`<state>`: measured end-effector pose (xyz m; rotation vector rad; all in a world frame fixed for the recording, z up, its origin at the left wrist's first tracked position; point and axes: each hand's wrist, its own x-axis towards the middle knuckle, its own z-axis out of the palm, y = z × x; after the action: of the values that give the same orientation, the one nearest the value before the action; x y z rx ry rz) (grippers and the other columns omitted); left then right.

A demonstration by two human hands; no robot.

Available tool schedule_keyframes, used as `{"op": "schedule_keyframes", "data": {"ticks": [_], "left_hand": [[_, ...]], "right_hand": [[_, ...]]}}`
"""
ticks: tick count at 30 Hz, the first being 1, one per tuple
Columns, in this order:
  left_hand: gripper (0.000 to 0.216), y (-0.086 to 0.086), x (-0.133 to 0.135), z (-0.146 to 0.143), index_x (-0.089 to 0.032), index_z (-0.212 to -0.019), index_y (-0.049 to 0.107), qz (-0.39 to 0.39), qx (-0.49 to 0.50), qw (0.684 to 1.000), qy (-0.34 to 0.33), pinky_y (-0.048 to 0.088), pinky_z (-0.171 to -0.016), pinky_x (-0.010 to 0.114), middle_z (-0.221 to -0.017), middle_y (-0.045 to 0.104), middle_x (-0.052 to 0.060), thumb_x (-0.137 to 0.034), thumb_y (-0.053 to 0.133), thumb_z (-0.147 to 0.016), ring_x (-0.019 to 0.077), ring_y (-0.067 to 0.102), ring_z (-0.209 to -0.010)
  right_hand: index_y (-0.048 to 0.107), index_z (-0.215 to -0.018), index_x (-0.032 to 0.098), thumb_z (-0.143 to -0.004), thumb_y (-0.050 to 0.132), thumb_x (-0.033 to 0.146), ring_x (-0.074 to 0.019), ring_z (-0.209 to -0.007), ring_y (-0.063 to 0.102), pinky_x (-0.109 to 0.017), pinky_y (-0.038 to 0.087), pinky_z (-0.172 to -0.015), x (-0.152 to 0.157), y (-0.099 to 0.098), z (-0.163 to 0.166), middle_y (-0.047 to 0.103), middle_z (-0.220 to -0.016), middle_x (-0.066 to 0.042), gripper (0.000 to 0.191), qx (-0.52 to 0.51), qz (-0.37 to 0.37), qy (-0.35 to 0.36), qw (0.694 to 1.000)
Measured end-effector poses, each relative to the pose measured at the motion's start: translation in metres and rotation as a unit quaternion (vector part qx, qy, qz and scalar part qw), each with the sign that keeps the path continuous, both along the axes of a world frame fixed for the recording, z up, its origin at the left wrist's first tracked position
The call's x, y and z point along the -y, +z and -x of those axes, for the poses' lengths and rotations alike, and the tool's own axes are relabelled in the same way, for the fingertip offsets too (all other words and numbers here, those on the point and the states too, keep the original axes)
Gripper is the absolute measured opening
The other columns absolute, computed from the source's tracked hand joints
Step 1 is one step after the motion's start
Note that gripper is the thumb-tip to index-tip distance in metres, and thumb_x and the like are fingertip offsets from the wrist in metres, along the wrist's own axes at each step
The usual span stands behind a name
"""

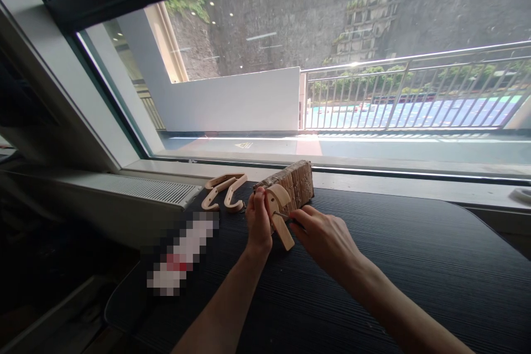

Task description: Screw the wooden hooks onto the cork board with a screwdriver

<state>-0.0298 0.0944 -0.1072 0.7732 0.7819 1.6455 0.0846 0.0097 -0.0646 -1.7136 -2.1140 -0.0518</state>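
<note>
My left hand [259,222] is closed around the side of a pale curved wooden piece [277,199], which has small holes in its face and a straight leg slanting down toward the table. My right hand [326,229] pinches a thin metal tool [282,215], its tip at the face of that wooden piece. Fingers cover the tool's other end, so its exact kind does not show. Right behind the wooden piece lies a brown corrugated block [296,181]. Left of my left hand rest bent wooden pieces with holes [224,191].
The dark table [385,282] has a rounded right corner. A blurred-out pale and red item [182,257] lies along its left side. Beyond the far edge run a windowsill [373,191] and a large window, with a vented white panel [153,191] to the left.
</note>
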Motion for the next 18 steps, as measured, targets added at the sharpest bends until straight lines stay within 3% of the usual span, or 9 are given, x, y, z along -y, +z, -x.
{"op": "schedule_keyframes", "data": {"ticks": [4, 9, 11, 18], "left_hand": [[0.033, -0.001, -0.001, -0.001, -0.016, -0.078, 0.057, 0.0, 0.006, 1.0, 0.006, 0.041, -0.06, 0.023, -0.068, 0.058, -0.002, -0.049, 0.059, -0.075, 0.0123, 0.054, -0.064], [0.034, -0.002, 0.0, -0.001, -0.016, -0.079, 0.057, -0.011, -0.005, 1.0, -0.002, 0.04, -0.057, 0.022, -0.068, 0.058, -0.002, -0.049, 0.058, -0.076, 0.0121, 0.054, -0.063], [0.033, -0.001, 0.001, -0.001, -0.016, -0.078, 0.057, -0.008, -0.007, 1.0, 0.003, 0.04, -0.056, 0.022, -0.067, 0.057, -0.002, -0.048, 0.059, -0.076, 0.0116, 0.053, -0.061], [0.031, -0.001, 0.003, -0.002, -0.016, -0.08, 0.057, -0.011, -0.012, 1.0, 0.0, 0.041, -0.058, 0.022, -0.068, 0.057, -0.002, -0.047, 0.058, -0.077, 0.012, 0.054, -0.063]], "right_hand": [[0.063, -0.095, 0.022, -0.09, 0.042, 0.024, -0.0138, -0.062, 0.06, -0.026, 0.024, -0.05, -0.001, -0.007, 0.003, 0.065, -0.083, -0.003, 0.021, 0.024, -0.022, 0.015, 0.999], [0.064, -0.088, 0.022, -0.088, 0.046, 0.03, -0.0148, -0.073, 0.061, -0.022, 0.036, -0.059, -0.009, -0.017, -0.002, 0.068, -0.081, -0.001, 0.02, -0.187, 0.052, 0.02, 0.981], [0.064, -0.086, 0.023, -0.088, 0.045, 0.031, -0.0148, -0.071, 0.061, -0.022, 0.036, -0.059, -0.01, -0.017, -0.003, 0.068, -0.079, 0.0, 0.021, -0.209, 0.069, 0.013, 0.975], [0.061, -0.1, 0.023, -0.086, 0.047, 0.02, -0.0148, -0.067, 0.059, -0.026, 0.026, -0.051, 0.0, -0.007, 0.004, 0.064, -0.089, -0.003, 0.021, 0.016, -0.044, 0.017, 0.999]]}}
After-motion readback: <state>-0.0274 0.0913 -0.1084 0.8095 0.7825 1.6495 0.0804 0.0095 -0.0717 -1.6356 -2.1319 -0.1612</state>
